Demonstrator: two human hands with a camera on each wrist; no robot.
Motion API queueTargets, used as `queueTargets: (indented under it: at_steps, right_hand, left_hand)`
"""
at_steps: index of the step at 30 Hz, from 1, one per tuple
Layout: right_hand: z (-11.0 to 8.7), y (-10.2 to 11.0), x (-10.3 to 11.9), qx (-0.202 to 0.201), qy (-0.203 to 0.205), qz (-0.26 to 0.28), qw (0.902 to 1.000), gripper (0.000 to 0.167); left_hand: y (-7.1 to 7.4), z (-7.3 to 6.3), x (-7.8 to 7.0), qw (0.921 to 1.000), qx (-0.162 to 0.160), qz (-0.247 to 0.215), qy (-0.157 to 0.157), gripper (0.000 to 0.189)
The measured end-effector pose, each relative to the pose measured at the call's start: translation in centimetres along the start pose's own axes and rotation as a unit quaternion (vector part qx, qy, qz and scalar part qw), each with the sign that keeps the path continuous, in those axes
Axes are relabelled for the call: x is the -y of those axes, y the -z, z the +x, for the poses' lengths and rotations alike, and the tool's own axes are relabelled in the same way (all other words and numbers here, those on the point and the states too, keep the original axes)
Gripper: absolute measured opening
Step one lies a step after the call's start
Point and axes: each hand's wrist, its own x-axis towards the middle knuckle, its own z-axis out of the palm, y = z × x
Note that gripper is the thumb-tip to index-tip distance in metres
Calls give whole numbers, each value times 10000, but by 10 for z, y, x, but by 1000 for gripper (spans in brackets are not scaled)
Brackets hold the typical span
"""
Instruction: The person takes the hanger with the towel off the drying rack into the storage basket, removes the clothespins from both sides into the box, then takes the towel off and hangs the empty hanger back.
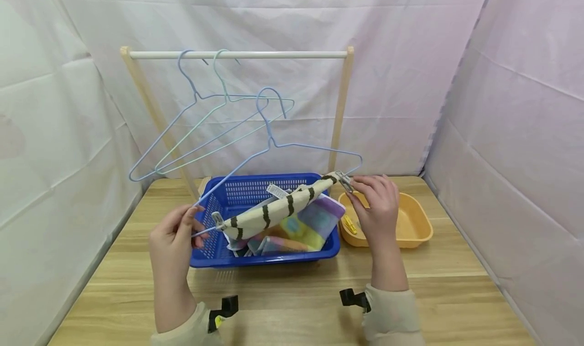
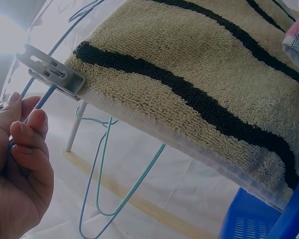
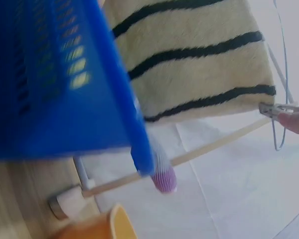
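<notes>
My left hand (image 1: 175, 237) grips the left end of a blue wire hanger (image 1: 237, 169), whose hook points up. A cream towel (image 1: 278, 211) with dark wavy stripes hangs from the hanger's lower bar. One metal clip (image 2: 52, 72) pinches the towel's left corner, just beyond the left fingertips. At the other corner, my right hand (image 1: 376, 204) pinches a second metal clip (image 1: 344, 181) between thumb and fingers; this clip bites the towel's edge in the right wrist view. The towel overlaps the blue basket (image 1: 264, 261) behind and below it.
Colourful cloths (image 1: 315, 224) lie in the basket. To its right, an orange tray (image 1: 420, 242) holds a yellow clip (image 1: 350, 225). Behind stands a rack with a white rail (image 1: 292, 55) and wooden legs, where a blue hanger (image 1: 157, 140) and a mint hanger (image 1: 193, 129) hang.
</notes>
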Motion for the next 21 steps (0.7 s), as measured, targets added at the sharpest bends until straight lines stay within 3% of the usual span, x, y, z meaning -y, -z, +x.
queueTargets:
  at_steps: [10, 21]
  right_hand:
    - [9, -5, -8, -200, 1118, -31, 9935, 24]
    - [15, -10, -15, -211, 2073, 73, 9780, 7]
  left_hand:
    - [4, 2, 2, 9988, -150, 44, -461, 18]
    - [10, 10, 1, 9950, -219, 203, -951, 15]
